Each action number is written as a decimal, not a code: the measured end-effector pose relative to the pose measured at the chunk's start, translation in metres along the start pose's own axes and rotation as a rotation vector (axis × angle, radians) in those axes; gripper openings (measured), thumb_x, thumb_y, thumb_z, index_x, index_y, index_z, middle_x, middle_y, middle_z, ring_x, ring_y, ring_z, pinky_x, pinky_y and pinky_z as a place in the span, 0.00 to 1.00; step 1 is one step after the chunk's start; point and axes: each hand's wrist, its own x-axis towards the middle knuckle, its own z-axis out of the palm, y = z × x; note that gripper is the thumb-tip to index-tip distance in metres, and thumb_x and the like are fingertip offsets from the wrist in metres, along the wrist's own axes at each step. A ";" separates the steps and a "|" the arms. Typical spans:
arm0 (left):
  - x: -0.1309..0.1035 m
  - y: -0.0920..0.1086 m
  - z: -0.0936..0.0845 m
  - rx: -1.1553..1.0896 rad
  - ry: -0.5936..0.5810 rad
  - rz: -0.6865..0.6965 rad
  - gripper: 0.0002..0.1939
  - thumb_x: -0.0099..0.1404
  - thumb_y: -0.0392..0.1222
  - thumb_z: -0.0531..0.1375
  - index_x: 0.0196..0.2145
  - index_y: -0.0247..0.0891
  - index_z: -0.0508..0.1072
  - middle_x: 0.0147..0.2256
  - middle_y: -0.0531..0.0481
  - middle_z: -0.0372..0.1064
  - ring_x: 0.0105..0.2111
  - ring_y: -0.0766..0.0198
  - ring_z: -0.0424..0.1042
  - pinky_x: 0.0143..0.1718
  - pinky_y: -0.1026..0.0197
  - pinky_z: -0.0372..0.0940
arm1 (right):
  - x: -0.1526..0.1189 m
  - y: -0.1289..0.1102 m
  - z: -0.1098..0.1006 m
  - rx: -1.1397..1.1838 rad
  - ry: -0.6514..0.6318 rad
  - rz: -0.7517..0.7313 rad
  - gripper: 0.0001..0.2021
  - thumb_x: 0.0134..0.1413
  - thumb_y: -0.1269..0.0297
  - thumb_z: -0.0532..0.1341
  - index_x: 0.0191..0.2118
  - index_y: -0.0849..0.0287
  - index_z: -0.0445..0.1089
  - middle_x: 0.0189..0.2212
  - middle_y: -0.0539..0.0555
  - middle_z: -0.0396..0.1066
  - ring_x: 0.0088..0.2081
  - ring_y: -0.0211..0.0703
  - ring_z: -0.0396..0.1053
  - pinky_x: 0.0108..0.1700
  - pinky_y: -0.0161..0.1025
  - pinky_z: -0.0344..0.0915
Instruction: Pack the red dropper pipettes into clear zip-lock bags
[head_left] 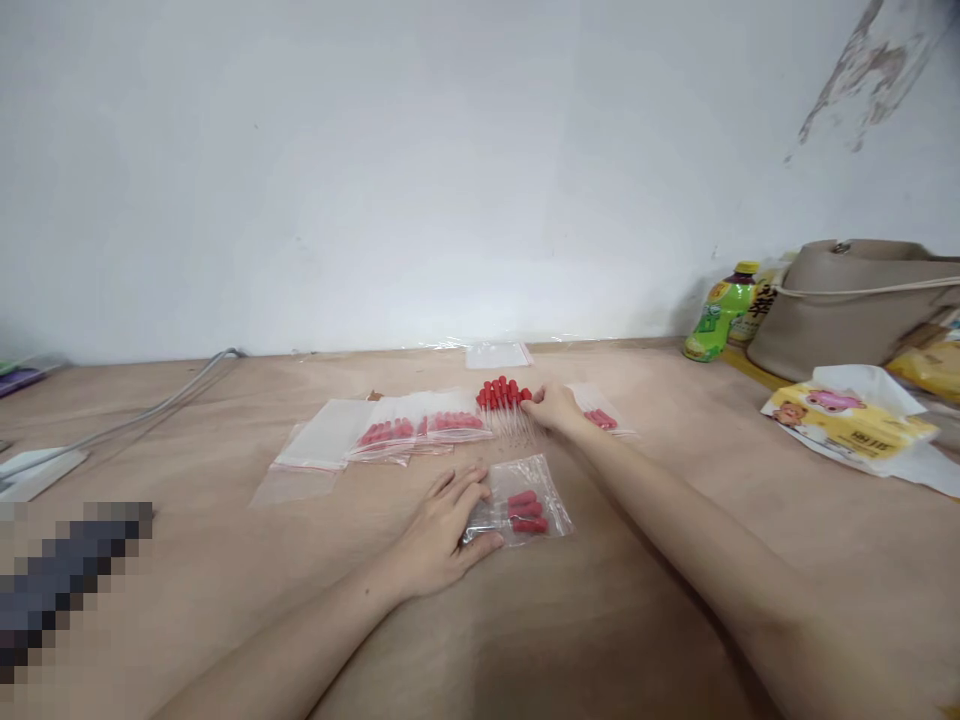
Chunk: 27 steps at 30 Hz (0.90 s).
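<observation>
My left hand (446, 530) rests palm down with its fingers spread on the left end of a clear plastic bag (496, 485). Inside that bag lie a few red, rounded pieces (528, 511). Farther forward is a pile of thin, pale-stemmed sticks with red heads (501, 392). At the pile's right edge, my right hand (556, 408) has thumb and finger closed around a red-headed stick (527, 396). Left of the pile, zip bags (390, 432) holding red-headed pieces overlap one another. Another filled bag (598, 415) lies just beyond my right hand.
Flat, pale bags (315, 440) lie at the left of the row, and one more (497, 355) near the wall. On the right stand a green drink bottle (716, 318), a beige handbag (832, 310) and a tissue pack (847, 420). A grey cable (169, 405) crosses the left side.
</observation>
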 end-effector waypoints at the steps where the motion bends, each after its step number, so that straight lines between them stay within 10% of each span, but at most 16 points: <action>1: 0.000 0.000 0.000 -0.003 0.001 0.001 0.14 0.62 0.48 0.53 0.44 0.39 0.59 0.55 0.42 0.54 0.57 0.56 0.50 0.57 0.47 0.45 | 0.002 -0.001 0.002 0.006 -0.008 0.025 0.10 0.38 0.64 0.59 0.14 0.60 0.62 0.15 0.52 0.64 0.25 0.41 0.65 0.26 0.34 0.55; 10: 0.001 -0.001 0.001 -0.012 0.002 0.004 0.14 0.63 0.48 0.53 0.43 0.39 0.59 0.56 0.43 0.53 0.57 0.55 0.50 0.56 0.47 0.46 | 0.004 -0.004 -0.012 0.328 -0.041 0.082 0.09 0.39 0.68 0.57 0.15 0.60 0.58 0.12 0.49 0.60 0.18 0.33 0.57 0.21 0.31 0.52; 20: 0.000 0.001 -0.002 -0.037 -0.006 -0.008 0.14 0.63 0.48 0.53 0.43 0.40 0.58 0.56 0.44 0.52 0.56 0.55 0.51 0.56 0.47 0.46 | -0.069 0.045 -0.033 1.016 0.112 0.025 0.27 0.35 0.56 0.64 0.42 0.55 0.53 0.19 0.42 0.63 0.18 0.31 0.59 0.22 0.30 0.56; 27: 0.000 0.001 -0.003 -0.046 0.001 -0.014 0.26 0.62 0.47 0.54 0.55 0.41 0.49 0.55 0.44 0.54 0.55 0.55 0.53 0.57 0.47 0.46 | -0.099 0.038 -0.020 1.107 0.076 0.129 0.24 0.37 0.58 0.64 0.40 0.54 0.53 0.19 0.42 0.64 0.21 0.34 0.65 0.26 0.33 0.62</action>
